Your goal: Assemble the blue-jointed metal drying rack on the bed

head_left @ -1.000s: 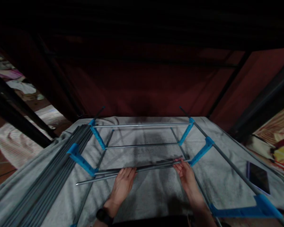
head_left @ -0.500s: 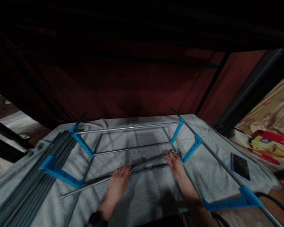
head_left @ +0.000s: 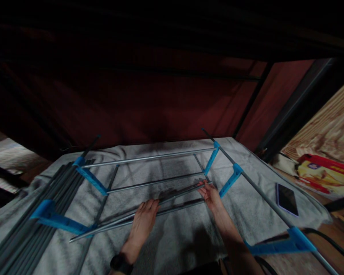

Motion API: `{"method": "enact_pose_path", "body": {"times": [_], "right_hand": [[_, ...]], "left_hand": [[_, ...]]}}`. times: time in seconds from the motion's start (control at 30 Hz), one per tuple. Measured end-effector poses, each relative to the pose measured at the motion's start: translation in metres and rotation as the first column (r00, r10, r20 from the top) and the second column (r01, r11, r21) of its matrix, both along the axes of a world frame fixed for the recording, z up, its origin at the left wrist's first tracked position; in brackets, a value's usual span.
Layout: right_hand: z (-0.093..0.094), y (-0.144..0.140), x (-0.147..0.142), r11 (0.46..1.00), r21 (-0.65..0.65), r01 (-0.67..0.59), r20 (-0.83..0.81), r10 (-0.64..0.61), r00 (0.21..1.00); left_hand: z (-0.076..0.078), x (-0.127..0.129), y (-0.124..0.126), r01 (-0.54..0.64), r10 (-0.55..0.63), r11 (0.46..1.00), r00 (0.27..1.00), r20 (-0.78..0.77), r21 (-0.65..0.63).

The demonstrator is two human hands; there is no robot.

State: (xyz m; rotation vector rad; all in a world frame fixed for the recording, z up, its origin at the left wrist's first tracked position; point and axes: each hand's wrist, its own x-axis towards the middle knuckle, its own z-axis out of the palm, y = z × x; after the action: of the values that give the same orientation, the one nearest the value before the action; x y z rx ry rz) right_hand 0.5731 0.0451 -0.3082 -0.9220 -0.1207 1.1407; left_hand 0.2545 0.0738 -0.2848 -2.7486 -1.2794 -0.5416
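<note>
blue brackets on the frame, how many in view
5: left far bracket, left near bracket, right far bracket, right middle bracket, right near bracket; more may be hidden.

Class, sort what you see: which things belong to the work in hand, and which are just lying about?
Belongs:
metal rod, held by left hand and right hand
blue brackets, joined by metal crossbars
piled grey rods, probably

Lying about:
smartphone, on grey cloth
red-and-yellow package
</note>
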Motion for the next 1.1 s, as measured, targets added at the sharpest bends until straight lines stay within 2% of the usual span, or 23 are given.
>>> {"method": "enact_pose_path", "body": {"times": [0.37, 0.57, 0.73, 0.9, 1.1], "right_hand": [[-0.003, 0.003, 0.003, 1.0, -0.01, 0.026, -0.026, -0.026, 0.999], [-0.005, 0.003, 0.006, 0.997, -0.003, 0.08, -0.065, -0.08, 0.995], [-0.006, 0.004, 0.011, 0.998, -0.01, 0.063, -0.064, -0.064, 0.996], [-0.013, 0.005, 0.016, 0.991, -0.01, 0.135, -0.042, -0.135, 0.99], [-0.016, 0.001, 0.015, 0.997, -0.023, 0.075, -0.003, -0.075, 0.997]], "left_hand": [[0.001, 0.02, 0.002, -0.001, 0.0, 1.0, 0.998, -0.064, -0.011], [0.012, 0.035, 0.0, -0.001, -0.002, 0.998, 0.999, -0.052, -0.057], [0.019, 0.044, -0.004, 0.023, -0.028, 0.998, 0.997, -0.072, -0.066], [0.029, 0.059, -0.006, 0.042, -0.044, 0.998, 0.998, -0.05, -0.043], [0.021, 0.051, 0.004, 0.054, -0.055, 0.998, 0.998, -0.029, -0.037]]}}
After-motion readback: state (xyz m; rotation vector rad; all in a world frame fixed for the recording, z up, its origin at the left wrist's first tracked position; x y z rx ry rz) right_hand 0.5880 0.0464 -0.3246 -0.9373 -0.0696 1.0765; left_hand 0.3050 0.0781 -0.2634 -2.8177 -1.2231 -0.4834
